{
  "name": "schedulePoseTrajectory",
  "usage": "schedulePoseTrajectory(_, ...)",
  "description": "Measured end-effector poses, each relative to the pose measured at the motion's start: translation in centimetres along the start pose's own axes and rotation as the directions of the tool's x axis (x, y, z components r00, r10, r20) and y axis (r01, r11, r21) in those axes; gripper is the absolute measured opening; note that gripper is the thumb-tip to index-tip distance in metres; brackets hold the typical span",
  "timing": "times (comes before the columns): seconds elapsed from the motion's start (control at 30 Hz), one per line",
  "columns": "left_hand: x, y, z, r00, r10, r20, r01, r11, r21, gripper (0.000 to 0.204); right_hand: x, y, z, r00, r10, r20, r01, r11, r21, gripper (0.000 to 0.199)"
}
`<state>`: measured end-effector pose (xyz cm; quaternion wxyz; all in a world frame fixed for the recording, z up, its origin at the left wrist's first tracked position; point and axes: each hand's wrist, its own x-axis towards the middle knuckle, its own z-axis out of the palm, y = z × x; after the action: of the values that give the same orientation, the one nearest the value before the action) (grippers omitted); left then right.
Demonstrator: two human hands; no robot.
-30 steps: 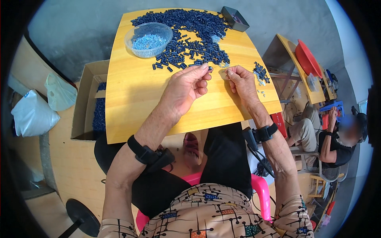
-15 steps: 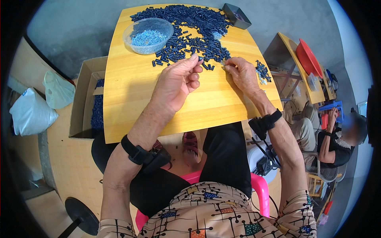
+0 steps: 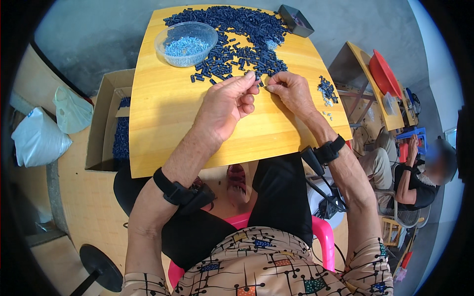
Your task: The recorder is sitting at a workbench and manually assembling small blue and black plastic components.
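Above the near part of the yellow table (image 3: 168, 133), my left hand (image 3: 223, 104) pinches a small dark blue cylindrical piece (image 3: 257, 79) between thumb and forefinger. Close to its right, the fingertips of my right hand (image 3: 295, 94) are pressed together; whatever they hold is too small to make out. Just beyond both hands spreads a large heap of dark blue cylindrical pieces (image 3: 222, 19). At the heap's left stands a clear round bowl (image 3: 163, 56) of small, shiny bluish-silver pieces (image 3: 186, 47). A small cluster of dark pieces (image 3: 326, 90) lies right of my right hand, with silvery bits beside it.
A dark open box (image 3: 296, 22) stands at the table's far right corner. Left of the table is a cardboard box (image 3: 98, 118) with dark pieces inside. White bags (image 3: 39, 138) rest further left. At the right, another person (image 3: 414, 180) sits near a table with a red basin (image 3: 384, 74).
My right hand has moved left, bringing its fingertips near those of my left hand. The left hand has shifted slightly right, still pinching the dark piece.
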<state>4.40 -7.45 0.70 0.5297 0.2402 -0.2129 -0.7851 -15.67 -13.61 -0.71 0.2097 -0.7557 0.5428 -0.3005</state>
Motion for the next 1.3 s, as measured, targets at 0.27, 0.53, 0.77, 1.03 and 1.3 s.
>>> schedulePoseTrajectory(0.27,-1.2,0.0,1.7,0.995,0.077,0.058,-0.089,0.967,0.24,0.024,-5.4,-5.9,-3.6,0.99,0.143,-0.002,-0.101,0.711,0.695,0.008)
schedulePoseTrajectory(0.53,-3.5,0.3,4.4,0.988,0.072,0.139,-0.119,0.921,0.371,0.023,-8.1,-9.4,-5.5,0.99,-0.013,-0.14,0.104,0.737,0.668,0.011)
schedulePoseTrajectory(0.77,-4.4,0.3,5.3,0.985,0.048,0.163,-0.11,0.913,0.393,0.021,-9.0,-9.8,-5.9,0.988,-0.038,-0.148,0.128,0.74,0.66,0.012)
schedulePoseTrajectory(1.03,-4.4,0.0,5.2,0.98,0.063,0.187,-0.14,0.89,0.434,0.022,-9.6,-9.9,-5.7,0.985,-0.018,-0.173,0.123,0.778,0.616,0.011)
schedulePoseTrajectory(1.3,-4.5,-0.3,5.3,0.977,0.111,0.182,-0.183,0.875,0.447,0.021,-9.7,-10.0,-5.6,0.98,-0.039,-0.197,0.152,0.786,0.6,0.011)
